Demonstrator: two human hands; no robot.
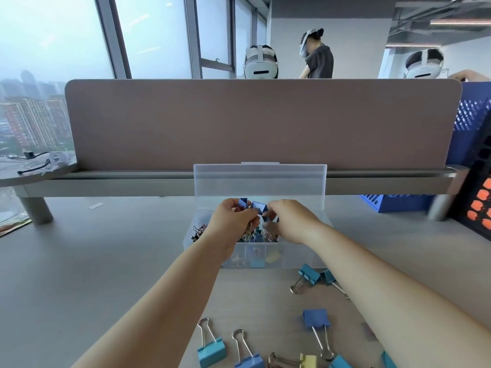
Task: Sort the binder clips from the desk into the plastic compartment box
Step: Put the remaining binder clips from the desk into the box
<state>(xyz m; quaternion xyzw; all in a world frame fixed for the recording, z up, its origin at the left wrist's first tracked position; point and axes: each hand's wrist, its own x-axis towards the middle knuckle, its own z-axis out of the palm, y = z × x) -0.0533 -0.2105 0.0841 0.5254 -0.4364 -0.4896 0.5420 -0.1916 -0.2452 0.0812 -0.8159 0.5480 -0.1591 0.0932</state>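
The left hand [233, 219] has its fingers curled round a small bunch of dark blue binder clips [255, 206]; the right hand [289, 221] pinches a single dark blue clip [272, 218] at its fingertips, just beside the left thumb. Both hands are above the clear compartment box [300, 258]; directly beneath the fingers, its sections hold mixed clips; beyond the fingertips its lid [260, 179] stands open. Behind the wrists, nearer the person, loose clips lie on the desk [106, 261]: a teal clip [309, 273], a blue clip [316, 318], a yellow clip [308, 361]. Far left of the fingers lies a white slip [96, 205], too small to read.
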